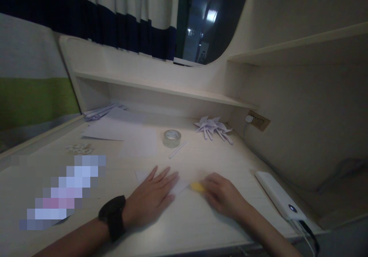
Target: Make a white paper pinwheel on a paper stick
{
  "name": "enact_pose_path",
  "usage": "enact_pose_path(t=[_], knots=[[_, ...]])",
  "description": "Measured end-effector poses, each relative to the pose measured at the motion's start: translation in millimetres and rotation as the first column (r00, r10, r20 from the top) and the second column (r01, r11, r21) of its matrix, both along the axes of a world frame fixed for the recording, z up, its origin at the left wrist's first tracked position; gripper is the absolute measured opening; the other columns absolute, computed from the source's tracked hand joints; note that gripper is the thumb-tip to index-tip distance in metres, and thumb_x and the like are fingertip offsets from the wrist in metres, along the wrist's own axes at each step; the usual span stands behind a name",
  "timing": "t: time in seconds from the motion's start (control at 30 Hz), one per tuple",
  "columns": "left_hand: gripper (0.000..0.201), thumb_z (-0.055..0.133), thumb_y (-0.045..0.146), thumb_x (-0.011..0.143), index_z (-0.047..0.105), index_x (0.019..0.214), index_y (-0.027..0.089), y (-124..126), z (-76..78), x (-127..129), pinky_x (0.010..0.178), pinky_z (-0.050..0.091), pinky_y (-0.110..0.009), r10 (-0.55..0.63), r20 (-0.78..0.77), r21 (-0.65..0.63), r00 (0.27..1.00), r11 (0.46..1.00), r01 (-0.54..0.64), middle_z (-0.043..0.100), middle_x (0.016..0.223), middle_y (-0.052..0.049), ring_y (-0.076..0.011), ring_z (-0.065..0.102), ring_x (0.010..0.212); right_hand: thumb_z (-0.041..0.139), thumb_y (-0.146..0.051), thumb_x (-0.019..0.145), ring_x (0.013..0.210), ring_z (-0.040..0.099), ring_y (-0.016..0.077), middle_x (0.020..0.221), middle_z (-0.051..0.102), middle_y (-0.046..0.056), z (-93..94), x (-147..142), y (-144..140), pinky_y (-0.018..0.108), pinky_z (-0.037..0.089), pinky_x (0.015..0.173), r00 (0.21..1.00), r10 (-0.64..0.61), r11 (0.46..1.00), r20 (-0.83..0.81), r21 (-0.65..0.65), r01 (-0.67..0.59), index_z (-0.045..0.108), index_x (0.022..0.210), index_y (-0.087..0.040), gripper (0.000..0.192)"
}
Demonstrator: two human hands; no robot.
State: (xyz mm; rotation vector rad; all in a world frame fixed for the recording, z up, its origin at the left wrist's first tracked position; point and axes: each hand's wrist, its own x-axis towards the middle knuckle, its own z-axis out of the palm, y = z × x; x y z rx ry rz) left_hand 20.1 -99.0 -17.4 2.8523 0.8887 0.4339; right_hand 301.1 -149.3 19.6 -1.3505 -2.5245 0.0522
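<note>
My left hand [155,195], a dark watch [113,214] on its wrist, lies flat with fingers spread on a piece of white paper [181,186] and presses it to the desk. Much of that paper is hidden under the palm. To its right, my right hand [222,191] is closed around a small yellow tool [197,187], whose tip reaches the paper's right corner. Motion blur hides what kind of tool it is. Just beyond the hands lie a thin white paper stick [177,150] and a roll of clear tape [171,139].
Several paper pinwheels [213,126] lie at the back right. White sheets [115,124] and rolled paper [100,112] are at the back left, near a pile of small pale pieces [80,148]. A white power bank [277,195] with cables stands along the right side.
</note>
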Motion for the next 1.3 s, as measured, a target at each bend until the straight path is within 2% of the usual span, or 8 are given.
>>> enact_pose_path(t=[0.2,0.33,0.43,0.53,0.63,0.77,1.03,1.3], knots=[[0.054,0.027,0.044,0.097,0.018,0.147,0.024,-0.5,-2.0,0.0,0.114,0.013,-0.049,0.017,-0.001,0.026,1.000,1.000,-0.017,0.027,0.151,-0.004,-0.0240,0.021,0.139,0.048,-0.020,0.088,0.078,0.052,0.0178,0.085,0.058,0.007,1.3,-2.4,-1.9,0.028,0.043,0.069,1.000,-0.011,1.000,0.017,0.025,0.011,0.062,0.093,-0.018,0.016],[0.064,0.033,0.049,0.094,0.021,0.146,0.014,0.1,-6.2,-1.6,0.113,0.022,-0.041,0.113,0.057,0.014,0.992,0.993,-0.114,0.016,0.153,-0.010,-0.0238,0.020,0.139,0.048,-0.020,0.088,0.079,0.052,0.0184,0.086,0.058,0.007,0.0,-5.5,-2.2,0.029,0.043,0.070,1.000,0.003,0.999,0.008,0.034,-0.004,0.062,0.098,-0.018,0.017],[0.072,0.038,0.055,0.090,0.025,0.145,0.010,0.7,-7.8,-3.9,0.111,0.027,-0.039,0.170,0.050,-0.013,0.984,0.985,-0.170,0.019,0.153,-0.014,-0.0252,0.020,0.139,0.048,-0.021,0.088,0.080,0.053,0.0185,0.088,0.059,0.008,-1.6,-4.9,-1.7,0.029,0.043,0.070,1.000,0.016,0.999,-0.013,0.038,-0.016,0.062,0.101,-0.018,0.020],[0.068,0.033,0.056,0.092,0.027,0.144,0.014,-0.1,-6.6,-6.2,0.113,0.018,-0.047,0.161,0.008,0.008,0.987,0.987,-0.161,0.027,0.150,-0.012,-0.0263,0.019,0.139,0.047,-0.021,0.088,0.080,0.053,0.0184,0.087,0.058,0.008,-2.6,-4.1,-1.0,0.029,0.044,0.070,0.999,0.025,0.999,-0.021,0.033,-0.024,0.063,0.099,-0.018,0.020],[0.062,0.029,0.054,0.094,0.025,0.145,0.020,-1.7,-4.3,-8.0,0.113,0.009,-0.054,0.125,-0.005,0.037,0.992,0.991,-0.125,0.027,0.150,-0.009,-0.0269,0.019,0.140,0.047,-0.020,0.088,0.081,0.053,0.0187,0.088,0.059,0.008,-2.7,-4.4,-0.4,0.030,0.044,0.071,1.000,0.022,0.999,-0.023,0.025,-0.021,0.063,0.101,-0.018,0.021],[0.061,0.028,0.053,0.094,0.023,0.146,0.020,-2.5,-2.8,-9.1,0.113,0.009,-0.052,0.112,-0.014,0.053,0.994,0.992,-0.112,0.026,0.151,-0.009,-0.0257,0.019,0.140,0.048,-0.020,0.088,0.082,0.053,0.0192,0.090,0.059,0.009,-3.1,-4.5,0.3,0.031,0.045,0.072,0.999,0.025,0.999,-0.037,0.024,-0.024,0.062,0.108,-0.018,0.025],[0.063,0.027,0.054,0.094,0.024,0.146,0.018,-1.7,-3.2,-8.4,0.114,0.009,-0.050,0.110,-0.014,0.051,0.994,0.993,-0.109,0.026,0.151,-0.011,-0.0256,0.020,0.139,0.048,-0.019,0.088,0.084,0.053,0.0194,0.092,0.060,0.010,-5.5,-2.5,2.5,0.031,0.045,0.072,0.997,0.044,0.998,-0.067,0.038,-0.041,0.063,0.109,-0.017,0.026],[0.063,0.028,0.053,0.094,0.023,0.146,0.017,-1.9,-4.7,-9.2,0.114,0.010,-0.049,0.101,0.015,0.063,0.995,0.993,-0.102,0.027,0.150,-0.012,-0.0259,0.022,0.139,0.046,-0.021,0.090,0.079,0.051,0.0189,0.085,0.058,0.009,-5.5,-4.5,1.4,0.031,0.042,0.068,0.998,0.040,0.998,-0.042,0.053,-0.038,0.066,0.101,-0.017,0.023]])
